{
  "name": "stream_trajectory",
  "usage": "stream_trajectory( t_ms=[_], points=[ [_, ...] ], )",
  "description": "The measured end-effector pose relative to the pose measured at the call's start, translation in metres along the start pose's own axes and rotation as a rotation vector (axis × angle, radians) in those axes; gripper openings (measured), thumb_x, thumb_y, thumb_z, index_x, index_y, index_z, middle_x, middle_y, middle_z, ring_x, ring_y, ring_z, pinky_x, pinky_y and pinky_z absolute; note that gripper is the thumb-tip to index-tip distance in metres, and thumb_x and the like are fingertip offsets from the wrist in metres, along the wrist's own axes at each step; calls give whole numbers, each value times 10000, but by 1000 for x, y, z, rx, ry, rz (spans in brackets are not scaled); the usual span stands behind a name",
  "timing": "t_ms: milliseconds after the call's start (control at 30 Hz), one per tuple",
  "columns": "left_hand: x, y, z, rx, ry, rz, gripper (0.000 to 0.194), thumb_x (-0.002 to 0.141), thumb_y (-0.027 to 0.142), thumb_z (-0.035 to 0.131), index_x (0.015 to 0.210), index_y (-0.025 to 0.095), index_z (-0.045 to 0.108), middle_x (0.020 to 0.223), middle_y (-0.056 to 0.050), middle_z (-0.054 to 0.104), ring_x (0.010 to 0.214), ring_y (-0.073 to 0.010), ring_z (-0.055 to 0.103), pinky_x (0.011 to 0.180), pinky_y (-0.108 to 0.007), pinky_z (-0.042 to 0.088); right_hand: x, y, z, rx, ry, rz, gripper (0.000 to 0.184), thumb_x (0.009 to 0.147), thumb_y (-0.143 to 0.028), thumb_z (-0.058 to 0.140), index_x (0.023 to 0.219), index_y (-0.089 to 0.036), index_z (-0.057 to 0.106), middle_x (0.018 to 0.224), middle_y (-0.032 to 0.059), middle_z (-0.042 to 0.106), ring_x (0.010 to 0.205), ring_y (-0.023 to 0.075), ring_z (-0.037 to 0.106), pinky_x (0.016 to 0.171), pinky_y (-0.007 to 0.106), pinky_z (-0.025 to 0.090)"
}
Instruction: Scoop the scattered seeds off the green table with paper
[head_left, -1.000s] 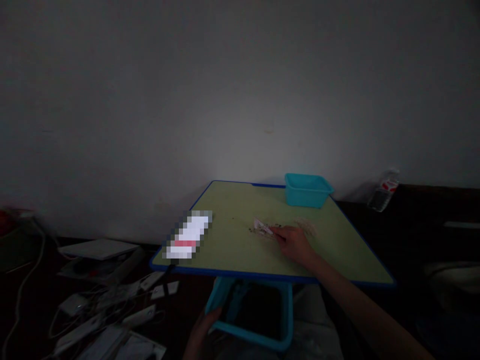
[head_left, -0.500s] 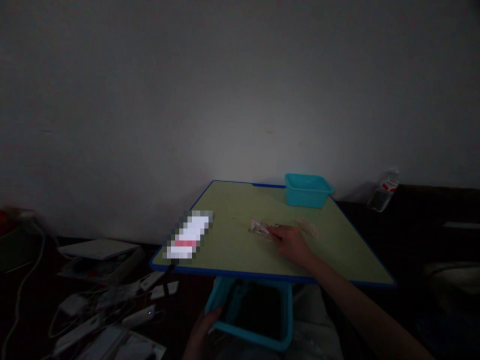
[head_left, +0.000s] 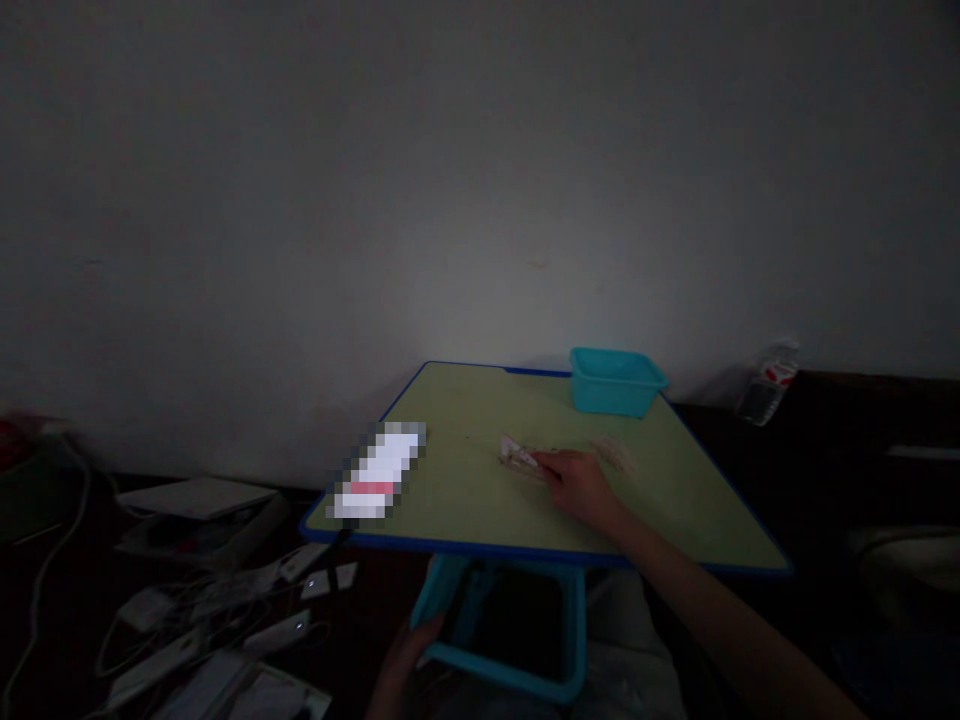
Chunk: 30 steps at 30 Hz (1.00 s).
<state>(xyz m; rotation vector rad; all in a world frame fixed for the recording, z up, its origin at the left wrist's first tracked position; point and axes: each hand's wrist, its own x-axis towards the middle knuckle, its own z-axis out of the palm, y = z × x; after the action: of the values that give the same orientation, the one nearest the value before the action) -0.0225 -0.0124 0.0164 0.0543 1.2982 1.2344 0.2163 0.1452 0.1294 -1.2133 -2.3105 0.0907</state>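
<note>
My right hand [head_left: 581, 483] is over the table, with its fingers closed on a small whitish piece [head_left: 516, 450] that looks like crumpled paper or a packet; its exact kind is unclear in the dim light. That piece rests against the tabletop [head_left: 480, 400], among pale scattered grains and dark specks. More pale grains [head_left: 615, 455] lie to the right, just beyond my hand. Below the table's front edge, my left hand [head_left: 412, 645] grips the left rim of a turquoise plastic basin [head_left: 510, 675]. The inside of this basin is dark.
Another turquoise basin [head_left: 615, 390] stands at the table's back right corner. A lit, blurred-out phone [head_left: 379, 470] lies at the left edge. Power strips and cables [head_left: 277, 632] clutter the left side. A plastic bottle [head_left: 770, 382] leans by the wall at right.
The whitish piece under my right fingers has shifted and tilted slightly. My left hand and the basin it holds have stayed in place.
</note>
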Motion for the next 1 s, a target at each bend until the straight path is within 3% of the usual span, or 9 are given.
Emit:
stream_trajectory(
  t_ms=[267, 500, 633, 1000],
  points=[
    [-13, 7, 10, -6, 12, -23, 637, 673, 311, 685, 1277, 192, 522, 1171, -166, 664, 1073, -375, 615, 877, -537, 481, -1, 2, -1, -6, 20, 33, 381, 876, -147, 457, 1193, -252, 639, 989, 50, 721, 822, 180, 655, 766, 269, 464],
    [-8, 7, 8, 49, 51, -6, 503, 677, 319, 682, 1161, 208, 599, 1077, -139, 702, 1088, -370, 606, 872, -540, 488, 6, -4, 1, -52, 4, 21, 363, 886, -173, 455, 1185, -252, 644, 921, 51, 725, 788, 182, 649, 732, 263, 447],
    [-8, 10, 8, 56, 21, -23, 524, 653, 293, 699, 1159, 198, 601, 1002, -132, 724, 1081, -375, 609, 872, -543, 488, 10, -6, 2, -65, 0, 11, 368, 892, -178, 451, 1197, -272, 633, 902, 44, 724, 771, 177, 646, 714, 254, 434],
    [-15, 8, 8, 17, -9, -11, 562, 673, 316, 682, 1211, 196, 571, 1068, -150, 708, 1051, -363, 629, 872, -533, 487, 26, -10, 8, -102, -36, 26, 330, 887, -191, 460, 1135, -260, 668, 881, 53, 730, 775, 193, 652, 711, 255, 421]
  ],
)
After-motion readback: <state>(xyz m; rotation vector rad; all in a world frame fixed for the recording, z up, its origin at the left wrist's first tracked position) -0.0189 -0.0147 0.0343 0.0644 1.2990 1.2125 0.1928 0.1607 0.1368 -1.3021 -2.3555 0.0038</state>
